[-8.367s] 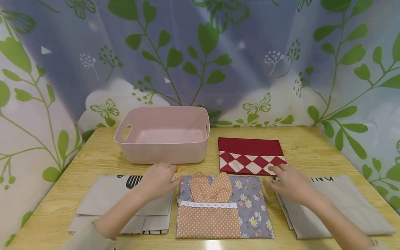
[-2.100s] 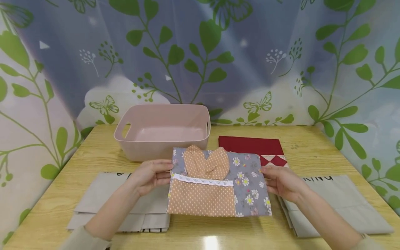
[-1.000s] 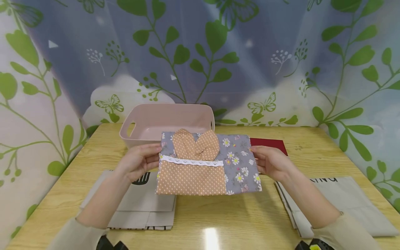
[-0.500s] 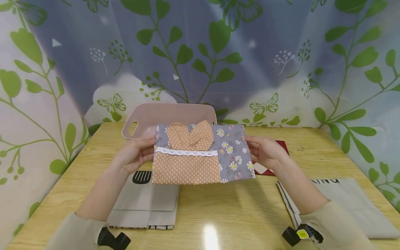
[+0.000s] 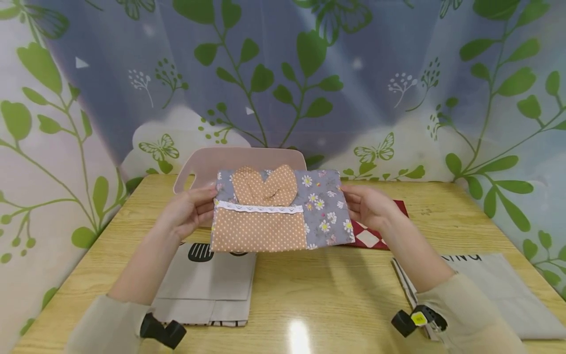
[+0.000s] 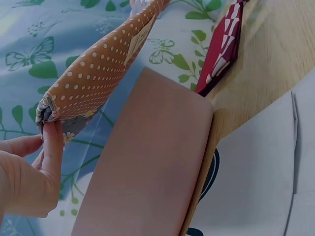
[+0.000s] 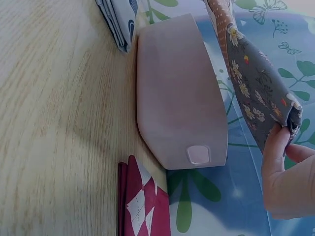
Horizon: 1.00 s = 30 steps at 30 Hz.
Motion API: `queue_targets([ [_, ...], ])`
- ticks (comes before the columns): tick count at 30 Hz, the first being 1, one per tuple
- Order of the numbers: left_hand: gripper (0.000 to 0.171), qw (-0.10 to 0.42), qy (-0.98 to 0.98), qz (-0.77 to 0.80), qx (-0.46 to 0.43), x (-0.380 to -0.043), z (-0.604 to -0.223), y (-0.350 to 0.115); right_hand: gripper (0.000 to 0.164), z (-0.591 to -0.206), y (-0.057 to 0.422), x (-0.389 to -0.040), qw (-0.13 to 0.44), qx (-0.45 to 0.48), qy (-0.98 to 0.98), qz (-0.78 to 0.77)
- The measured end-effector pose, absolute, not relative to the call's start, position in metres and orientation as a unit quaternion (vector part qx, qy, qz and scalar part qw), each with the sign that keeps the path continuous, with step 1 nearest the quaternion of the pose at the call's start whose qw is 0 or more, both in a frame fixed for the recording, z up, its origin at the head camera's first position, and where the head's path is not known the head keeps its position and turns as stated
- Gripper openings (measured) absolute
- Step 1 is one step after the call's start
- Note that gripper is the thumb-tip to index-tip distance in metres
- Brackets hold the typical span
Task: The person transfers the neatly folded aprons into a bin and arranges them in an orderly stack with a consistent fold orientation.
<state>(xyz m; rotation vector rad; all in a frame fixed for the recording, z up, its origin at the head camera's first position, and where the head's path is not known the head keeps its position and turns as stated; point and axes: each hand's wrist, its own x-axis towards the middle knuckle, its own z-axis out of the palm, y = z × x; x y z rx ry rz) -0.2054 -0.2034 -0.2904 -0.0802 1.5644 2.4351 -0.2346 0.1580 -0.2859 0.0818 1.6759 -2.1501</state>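
Note:
A folded floral cloth (image 5: 327,206), grey with daisies and an orange dotted pocket with ear-shaped flaps and white lace, is held up over the table. My left hand (image 5: 185,211) pinches its left edge. At the right edge, my right hand (image 5: 369,206) grips it between thumb and fingers. The head view has it covering much of the pink plastic bin (image 5: 203,164). Both wrist views show the cloth raised clear of the bin's wall (image 6: 152,152), its folded layers visible at the pinched ends (image 7: 293,115).
A folded grey cloth (image 5: 203,285) with black utensil prints lies at front left. Another grey cloth (image 5: 491,295) with lettering lies at front right. A red cloth with a diamond-checked band (image 5: 369,238) sits right of the bin, partly hidden. A patterned curtain (image 5: 283,88) hangs behind the table.
Both hands took the floral cloth from the table between the two grey cloths and lifted it. They carried it forward and left, and it now hides much of the bin.

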Motion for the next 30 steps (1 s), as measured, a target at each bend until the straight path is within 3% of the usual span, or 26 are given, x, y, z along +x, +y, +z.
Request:
queue_targets([
  [20, 0.022, 0.100, 0.540, 0.834, -0.059, -0.219, -0.280, -0.215, 0.007, -0.283, 0.139, -0.258, 0.212, 0.063, 0.571, -0.791],
  [30, 0.026, 0.089, 0.549, 0.828, -0.068, -0.230, -0.274, -0.219, 0.010, -0.276, 0.131, -0.271, 0.217, 0.067, 0.575, -0.786],
])
